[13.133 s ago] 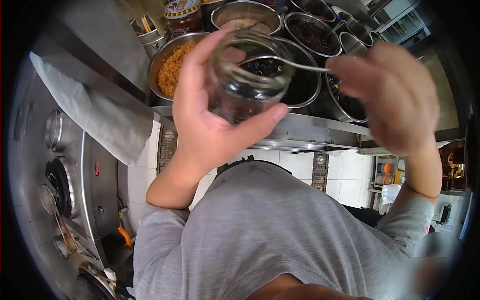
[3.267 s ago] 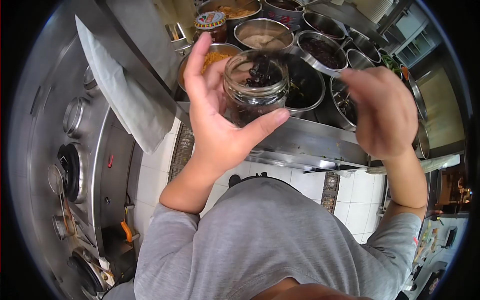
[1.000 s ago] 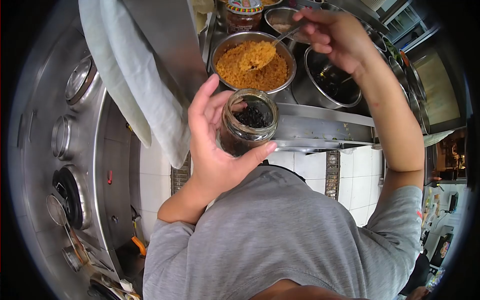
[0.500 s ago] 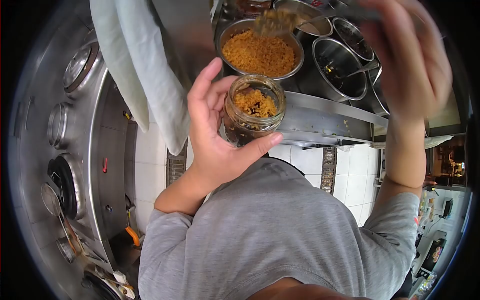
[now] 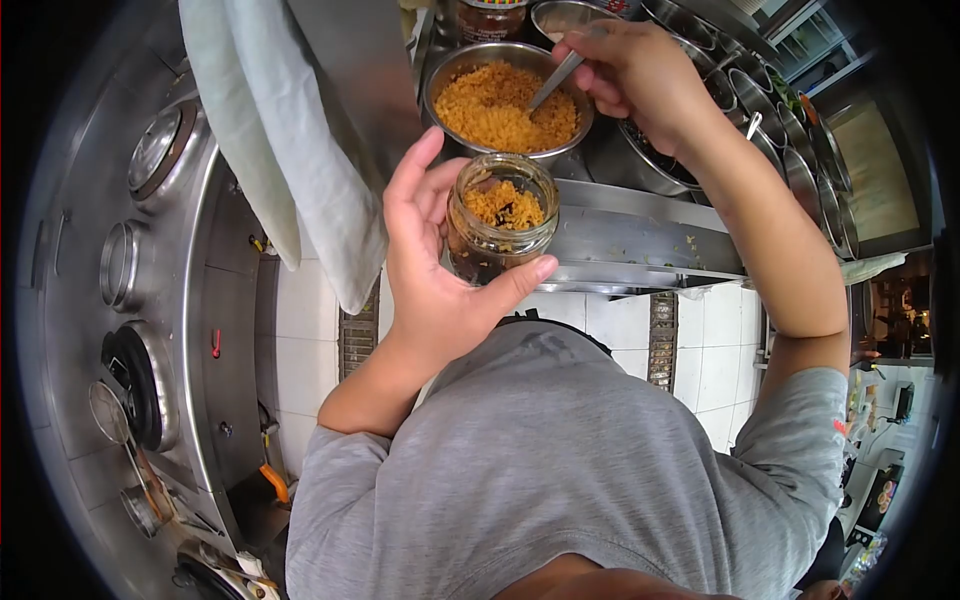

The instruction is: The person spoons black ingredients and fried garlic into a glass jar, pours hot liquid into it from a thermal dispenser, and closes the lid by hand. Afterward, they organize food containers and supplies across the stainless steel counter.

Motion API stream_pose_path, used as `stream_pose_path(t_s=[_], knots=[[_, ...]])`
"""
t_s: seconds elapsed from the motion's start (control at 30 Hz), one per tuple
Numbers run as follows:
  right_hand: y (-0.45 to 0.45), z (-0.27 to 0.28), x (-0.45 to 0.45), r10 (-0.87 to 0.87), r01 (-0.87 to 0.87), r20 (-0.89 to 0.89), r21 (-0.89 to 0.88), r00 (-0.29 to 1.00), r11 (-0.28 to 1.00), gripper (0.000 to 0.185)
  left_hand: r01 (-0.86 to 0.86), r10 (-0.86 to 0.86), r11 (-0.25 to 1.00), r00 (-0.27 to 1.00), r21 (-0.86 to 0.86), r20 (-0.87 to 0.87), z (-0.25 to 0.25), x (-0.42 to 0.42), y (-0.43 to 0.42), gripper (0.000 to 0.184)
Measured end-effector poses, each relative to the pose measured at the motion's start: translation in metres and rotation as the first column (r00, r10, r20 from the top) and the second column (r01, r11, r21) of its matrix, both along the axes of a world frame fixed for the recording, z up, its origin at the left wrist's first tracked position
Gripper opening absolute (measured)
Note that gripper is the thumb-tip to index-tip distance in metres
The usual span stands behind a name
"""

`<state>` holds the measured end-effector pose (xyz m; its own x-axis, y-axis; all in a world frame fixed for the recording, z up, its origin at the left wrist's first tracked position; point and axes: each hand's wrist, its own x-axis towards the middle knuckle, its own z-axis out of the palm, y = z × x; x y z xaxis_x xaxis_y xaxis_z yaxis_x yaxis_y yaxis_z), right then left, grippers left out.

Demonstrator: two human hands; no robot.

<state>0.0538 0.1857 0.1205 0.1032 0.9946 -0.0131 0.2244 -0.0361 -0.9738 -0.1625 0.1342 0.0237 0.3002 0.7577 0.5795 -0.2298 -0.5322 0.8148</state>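
Observation:
My left hand [image 5: 425,235] is wrapped round a glass jar [image 5: 503,240], holding it tilted so its open mouth faces me. Golden crumbly food [image 5: 500,203] with dark bits fills part of the jar. Above it stands a metal bowl [image 5: 432,105] heaped with golden fried crumbs [image 5: 485,110]. My right hand [image 5: 640,75] grips the handle of a metal spoon [image 5: 558,78] over this bowl. The spoon's lower end is sunk in the crumbs, so its head is hidden.
Several metal containers [image 5: 795,120] with spoons stand to the right. A jar with a red label [image 5: 490,18] is behind the bowl. White cloths [image 5: 300,140] hang at the left, beside a steel counter [image 5: 70,300] with pots and a strainer [image 5: 108,412].
My right hand has come down and left from the upper right, bringing the spoon from above the bowl into the crumbs. My left hand keeps the jar in nearly the same place.

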Motion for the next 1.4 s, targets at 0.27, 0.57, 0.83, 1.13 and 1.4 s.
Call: stream_pose_path(t_s=[0.27, 0.57, 0.83, 1.13, 1.4], knots=[[0.024, 0.001, 0.052, -0.041, 0.009, -0.265, -0.121, 0.963, 0.993, 0.021, 0.002, -0.002, 1.000, 1.000, 0.003, 0.001, 0.003, -0.001, 0.001, 0.104], [-0.061, 0.059, -0.011, 0.118, -0.082, -0.133, 0.248, 0.984, 0.965, 0.019, 0.028, -0.028, 1.000, 0.999, 0.005, 0.016, 0.004, 0.000, 0.002, 0.106], [-0.090, 0.053, 0.000, -0.115, -0.282, 0.423, 0.760, 0.899, 0.586, 0.027, 0.033, -0.032, 0.999, 0.998, -0.004, 0.052, 0.001, 0.002, 0.000, 0.112], [-0.079, 0.029, 0.040, -0.050, -0.440, 0.583, 0.665, 0.811, 0.604, 0.047, 0.438, -0.441, 0.892, 0.897, 0.111, -0.001, -0.002, 0.038, -0.021, 0.122], [-0.254, -0.019, 0.196, -0.083, 0.058, 0.059, 0.335, 0.995, 0.941, 0.034, 0.832, -0.828, 0.554, 0.553, 0.020, -0.092, 0.003, 0.172, -0.064, 0.114]])
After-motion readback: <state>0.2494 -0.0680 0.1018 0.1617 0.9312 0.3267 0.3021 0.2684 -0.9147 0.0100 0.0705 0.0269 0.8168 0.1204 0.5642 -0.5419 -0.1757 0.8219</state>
